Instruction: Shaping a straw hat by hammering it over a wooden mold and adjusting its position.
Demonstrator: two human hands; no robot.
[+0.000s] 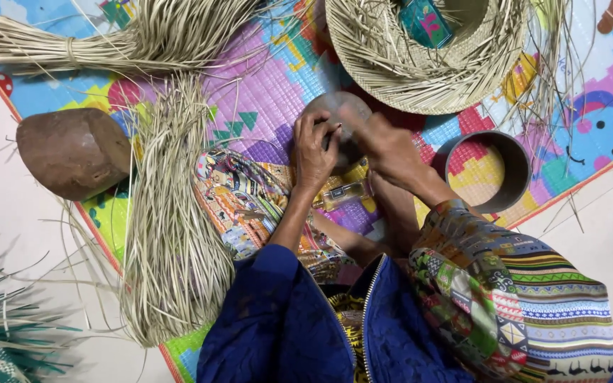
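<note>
My left hand [313,150] grips the near edge of a round, flat grey-brown disc [335,113] that rests on the colourful play mat [264,85]. My right hand [388,145] is blurred and sits on the disc's right side, fingers closed against it. Both hands meet over the disc just below a half-woven straw hat [420,64], whose loose strands fan outward. A small teal packet [426,21] lies inside the hat's crown. My patterned lap cloth [250,198] lies under my left forearm.
A bundle of dry straw strips [168,227] lies at the left, another tied bundle [108,39] at the top left. A brown wooden block [72,150] stands at the mat's left edge. A dark ring band [519,167] lies at the right. Green-dyed strands [1,333] sit bottom left.
</note>
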